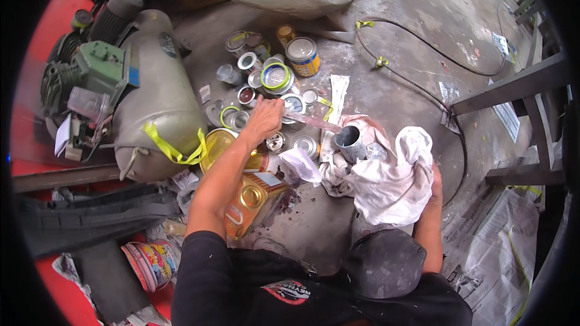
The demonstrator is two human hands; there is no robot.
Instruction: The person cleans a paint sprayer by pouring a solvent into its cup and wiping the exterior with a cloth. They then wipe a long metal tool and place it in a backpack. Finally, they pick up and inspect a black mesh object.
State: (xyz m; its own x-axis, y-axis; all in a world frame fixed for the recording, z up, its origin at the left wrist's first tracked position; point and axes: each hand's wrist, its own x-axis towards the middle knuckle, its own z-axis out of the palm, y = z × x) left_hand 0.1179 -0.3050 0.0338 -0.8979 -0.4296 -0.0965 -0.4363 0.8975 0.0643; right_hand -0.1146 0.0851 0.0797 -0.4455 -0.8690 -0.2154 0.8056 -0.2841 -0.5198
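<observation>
Left hand has its fingers closed on one end of a flat pinkish stick, which pokes out toward 3–4 o'clock, tip right by the rim of a grey cup. Small brown-paint can sits just off those fingers at 10. Right hand is at the white cloth's 3 o'clock edge, fingers hidden, so can't tell if they're gripping.

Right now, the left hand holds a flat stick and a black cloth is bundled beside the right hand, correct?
Not the colour: the head view shows a whitish cloth bundled beside the right hand. The left hand holds a flat stick.
</observation>
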